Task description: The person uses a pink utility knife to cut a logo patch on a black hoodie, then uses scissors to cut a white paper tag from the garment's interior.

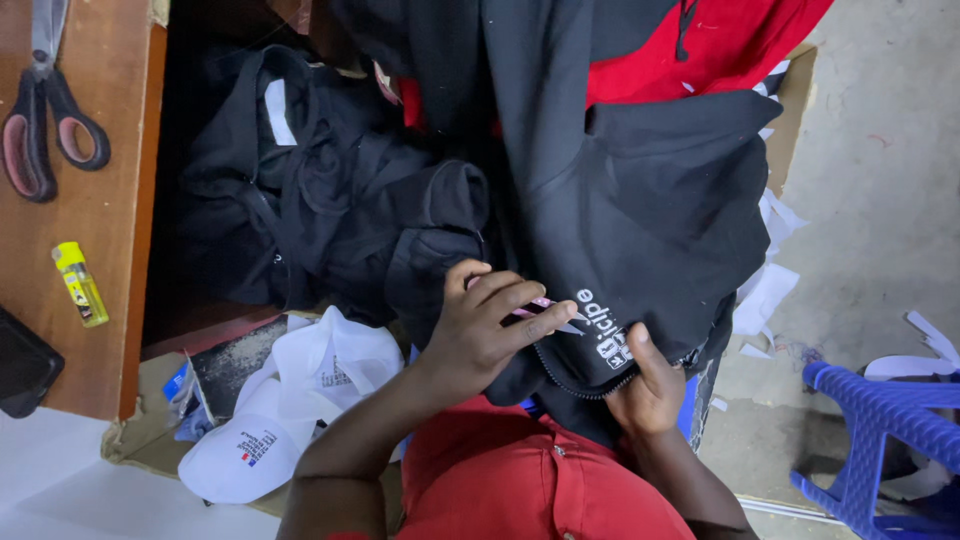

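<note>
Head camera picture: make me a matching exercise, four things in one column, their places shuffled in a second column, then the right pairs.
Things:
1. Black-handled metal scissors
2. Small yellow plastic lighter
3. White fabric cap
4. Blue plastic stool

Places:
A. On the floor at lower right
B. Top left of the brown wooden table
C. Below the pile of black garments, beside the left arm
D. On the table, below the scissors

Pairs: 1-B, 2-D, 3-C, 4-A
</note>
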